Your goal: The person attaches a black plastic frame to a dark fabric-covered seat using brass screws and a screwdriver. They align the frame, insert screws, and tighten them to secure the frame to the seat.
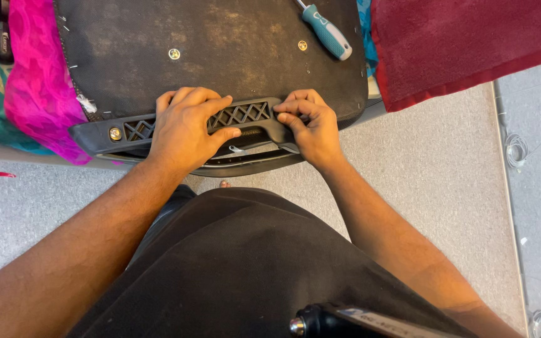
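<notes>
A black plastic bracket [245, 114] with a lattice pattern lies along the near edge of an upturned black chair seat [233, 44]. My left hand [186, 128] is wrapped over the bracket's middle left, fingers curled on top. My right hand [308, 125] pinches its right end with the fingertips. A brass screw head [115, 133] shows in the bracket's left end. Two more screws [175, 54] [302, 45] sit in the seat's underside. A screwdriver [325, 30] with a teal and white handle lies on the seat at the far right, apart from both hands.
Pink and teal cloth [32, 75] hangs at the left, a dark red cloth [458, 44] at the right. Grey carpet floor [433, 169] runs below. My dark-clothed lap fills the foreground, with a black tube end [320, 322] at the bottom. White cable loops [516, 149] lie at the right.
</notes>
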